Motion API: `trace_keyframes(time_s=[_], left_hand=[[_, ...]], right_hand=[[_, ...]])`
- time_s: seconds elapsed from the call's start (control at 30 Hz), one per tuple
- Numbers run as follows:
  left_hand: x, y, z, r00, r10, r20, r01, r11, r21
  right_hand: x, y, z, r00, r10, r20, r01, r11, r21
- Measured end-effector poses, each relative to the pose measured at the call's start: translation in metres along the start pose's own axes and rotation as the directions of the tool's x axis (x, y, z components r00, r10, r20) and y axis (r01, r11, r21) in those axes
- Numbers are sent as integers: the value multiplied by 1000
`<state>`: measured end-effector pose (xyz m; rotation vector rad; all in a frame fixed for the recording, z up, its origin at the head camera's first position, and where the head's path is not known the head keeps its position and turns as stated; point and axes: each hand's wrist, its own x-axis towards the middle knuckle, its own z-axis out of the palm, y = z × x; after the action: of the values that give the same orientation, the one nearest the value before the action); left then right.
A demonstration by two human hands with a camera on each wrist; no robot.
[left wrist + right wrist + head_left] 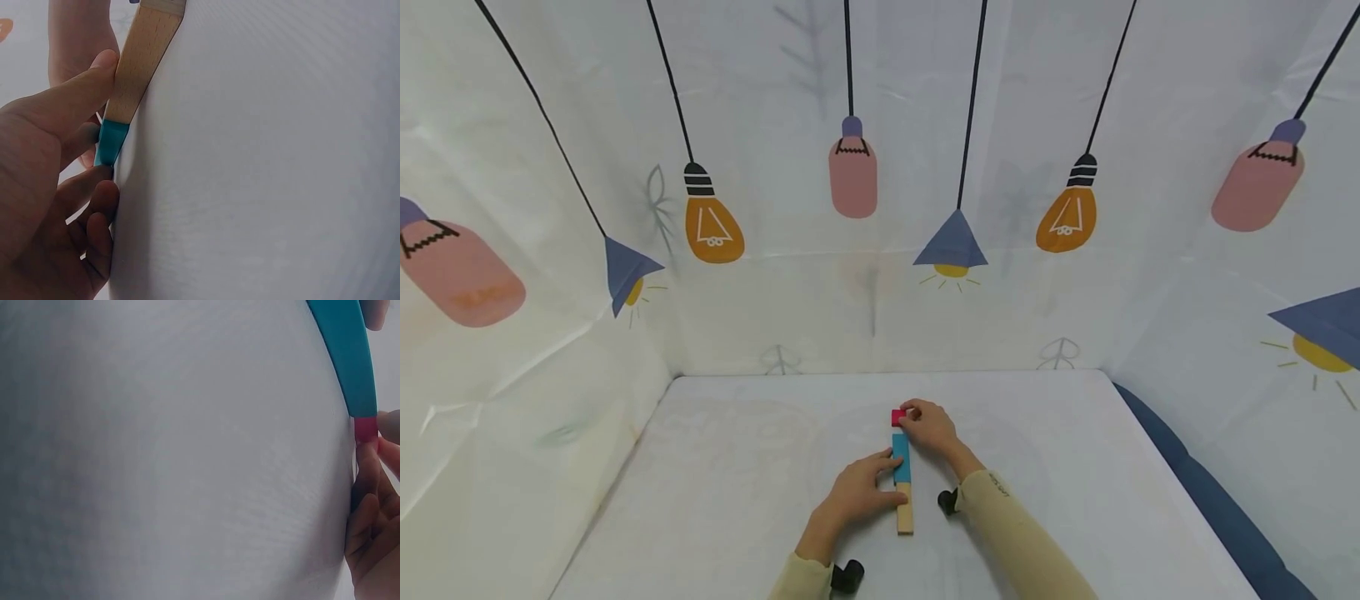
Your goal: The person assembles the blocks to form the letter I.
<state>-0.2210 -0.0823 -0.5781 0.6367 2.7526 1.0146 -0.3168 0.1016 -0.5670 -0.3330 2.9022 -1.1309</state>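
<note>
A light wooden block [905,520], a blue block [901,448] and a small red block [897,417] stand in one line on the white table. My left hand [855,492] lies along the left side of the line, its thumb touching the wooden block and its spread fingers against the blue one. At the far end, my right hand [930,427] pinches the red block between thumb and fingers. From the head, a narrow pale strip shows between red and blue; in the right wrist view the red block [365,429] appears right at the blue block's end [350,369].
White table surface [737,467] surrounds the blocks. White curtains printed with lamps [951,242] rise behind and on both sides. A dark blue cushioned edge [1217,500] runs along the right. Black wrist cameras [848,577] sit by both sleeves.
</note>
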Motion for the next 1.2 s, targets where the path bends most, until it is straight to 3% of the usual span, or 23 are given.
trace_keyframes(time_s=[0.27,0.47,0.67,0.87,1.03,1.2], left_hand=[[-3,5,0,1000,-9,7,9,1000,-23],[-3,6,3,1000,-20,4,20,999,-34],[-5,5,1,999,-39,6,39,992,-116],[-9,-4,-10,999,-43,11,44,979,-200],[-15,-14,-28,999,-33,-3,32,986,-161],[-30,-29,-58,996,-72,-50,67,993,-96]], right_hand=[[-3,1,1,998,48,-35,-48,999,-21],[-7,-1,-1,998,63,-16,-63,998,-16],[-9,2,-12,997,68,-23,-67,997,23],[-13,5,-40,998,58,-15,-58,998,15],[-12,15,-72,999,5,-39,-7,1000,-30],[-16,18,-111,998,-58,-33,55,995,-89]])
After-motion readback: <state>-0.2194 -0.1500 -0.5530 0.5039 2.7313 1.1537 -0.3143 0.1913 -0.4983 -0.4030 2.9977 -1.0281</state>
